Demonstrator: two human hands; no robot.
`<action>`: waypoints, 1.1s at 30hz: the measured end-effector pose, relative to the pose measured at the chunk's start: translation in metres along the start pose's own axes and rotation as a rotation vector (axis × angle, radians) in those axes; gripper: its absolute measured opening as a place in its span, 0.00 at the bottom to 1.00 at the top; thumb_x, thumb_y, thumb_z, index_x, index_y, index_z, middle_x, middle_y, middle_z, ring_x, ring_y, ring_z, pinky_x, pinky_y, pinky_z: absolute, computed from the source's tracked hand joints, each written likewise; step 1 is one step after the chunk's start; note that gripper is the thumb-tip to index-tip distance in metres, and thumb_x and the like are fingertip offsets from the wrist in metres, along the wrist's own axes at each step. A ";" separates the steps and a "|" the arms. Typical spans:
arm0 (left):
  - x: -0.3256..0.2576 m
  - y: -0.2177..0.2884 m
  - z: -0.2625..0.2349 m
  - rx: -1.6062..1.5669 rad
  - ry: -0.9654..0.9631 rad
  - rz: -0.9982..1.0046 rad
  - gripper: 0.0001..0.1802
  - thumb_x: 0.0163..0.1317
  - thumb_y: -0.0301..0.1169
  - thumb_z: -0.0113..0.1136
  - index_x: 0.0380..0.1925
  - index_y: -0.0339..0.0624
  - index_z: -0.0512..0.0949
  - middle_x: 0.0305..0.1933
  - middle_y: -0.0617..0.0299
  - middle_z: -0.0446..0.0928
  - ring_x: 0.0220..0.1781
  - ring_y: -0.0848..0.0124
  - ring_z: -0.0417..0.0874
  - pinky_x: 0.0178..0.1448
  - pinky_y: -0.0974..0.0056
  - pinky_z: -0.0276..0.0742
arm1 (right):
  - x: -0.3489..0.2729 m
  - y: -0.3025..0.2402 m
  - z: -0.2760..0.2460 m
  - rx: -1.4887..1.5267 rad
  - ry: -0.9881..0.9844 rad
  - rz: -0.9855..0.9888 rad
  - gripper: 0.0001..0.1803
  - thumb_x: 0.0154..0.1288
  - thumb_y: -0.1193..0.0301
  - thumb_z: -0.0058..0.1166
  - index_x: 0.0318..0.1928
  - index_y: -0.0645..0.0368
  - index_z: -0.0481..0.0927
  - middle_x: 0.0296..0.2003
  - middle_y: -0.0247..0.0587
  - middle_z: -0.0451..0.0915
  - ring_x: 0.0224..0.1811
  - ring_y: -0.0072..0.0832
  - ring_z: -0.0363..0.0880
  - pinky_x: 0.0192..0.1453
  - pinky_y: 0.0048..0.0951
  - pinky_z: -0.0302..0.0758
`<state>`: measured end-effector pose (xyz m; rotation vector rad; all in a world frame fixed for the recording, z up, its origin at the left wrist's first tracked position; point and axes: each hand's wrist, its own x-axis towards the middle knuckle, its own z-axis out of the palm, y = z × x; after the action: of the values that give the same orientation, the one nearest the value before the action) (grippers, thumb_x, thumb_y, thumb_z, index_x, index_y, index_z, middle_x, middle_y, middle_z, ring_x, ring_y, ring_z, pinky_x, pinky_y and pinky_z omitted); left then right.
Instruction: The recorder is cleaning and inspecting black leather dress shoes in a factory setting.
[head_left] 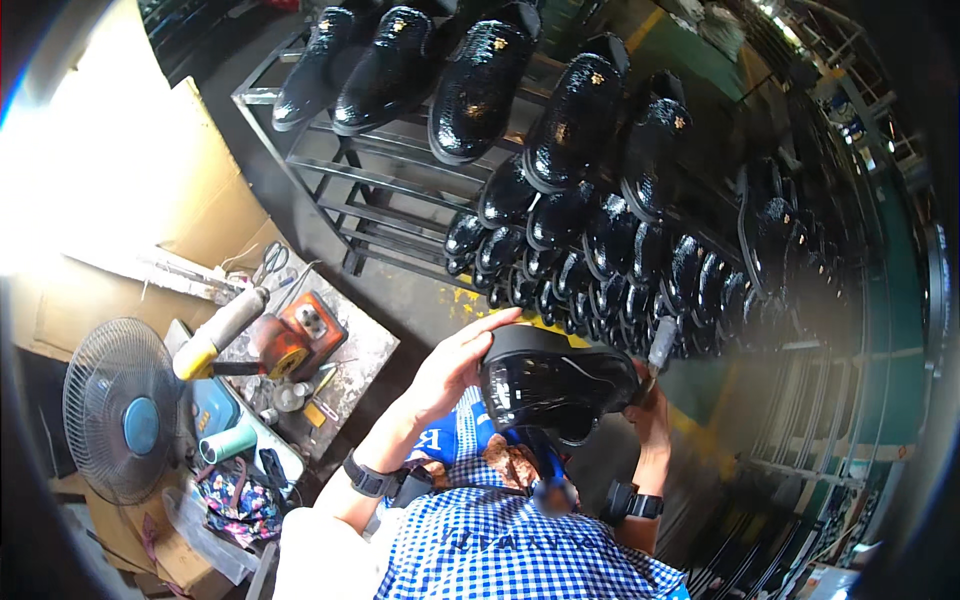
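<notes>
- The left hand [455, 365] lay flat and open-fingered over the top of a glossy black shoe [555, 385].
- The right hand [648, 400] gripped the shoe's far side, also holding a small grey tool [663, 343].
- The shoe sat just above the person's lap.
- Beyond stood a metal rack [330, 190] lined with black shoes [580, 120].

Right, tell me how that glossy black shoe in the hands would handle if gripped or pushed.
The black shoe probably stays stiff: it keeps its moulded shape while the left hand rests on top and the right hand supports the far end. Its shiny, reflective surface looks smooth, so it may be slippery. Held up by just two hands, it seems fairly light.
</notes>
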<state>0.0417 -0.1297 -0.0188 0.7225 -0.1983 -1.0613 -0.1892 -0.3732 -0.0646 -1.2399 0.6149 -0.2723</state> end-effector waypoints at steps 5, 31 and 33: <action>0.002 0.004 0.008 0.013 -0.048 -0.102 0.30 0.63 0.39 0.47 0.63 0.45 0.53 0.58 0.62 0.65 0.57 0.76 0.68 0.53 0.64 0.73 | -0.008 0.034 -0.018 0.118 -0.020 -0.005 0.43 0.35 0.73 0.69 0.56 0.66 0.64 0.45 0.41 0.74 0.37 0.23 0.74 0.34 0.19 0.71; -0.033 -0.073 -0.098 -0.090 0.541 -0.090 0.22 0.58 0.35 0.48 0.53 0.39 0.66 0.47 0.54 0.74 0.41 0.64 0.79 0.46 0.62 0.77 | 0.123 -0.122 -0.045 0.237 1.027 -0.629 0.28 0.54 0.59 0.60 0.52 0.52 0.65 0.22 0.43 0.77 0.07 0.14 0.55 0.08 0.14 0.49; -0.035 -0.078 -0.106 -0.110 0.548 -0.097 0.22 0.58 0.35 0.48 0.52 0.39 0.67 0.47 0.54 0.75 0.41 0.65 0.79 0.45 0.62 0.77 | 0.113 -0.133 -0.076 0.235 1.092 -0.500 0.29 0.53 0.53 0.59 0.53 0.49 0.66 0.23 0.42 0.78 0.09 0.13 0.54 0.10 0.14 0.51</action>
<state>0.0182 -0.0753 -0.1412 0.9013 0.3659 -0.9206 -0.1234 -0.5341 0.0134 -0.9249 1.1408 -1.4540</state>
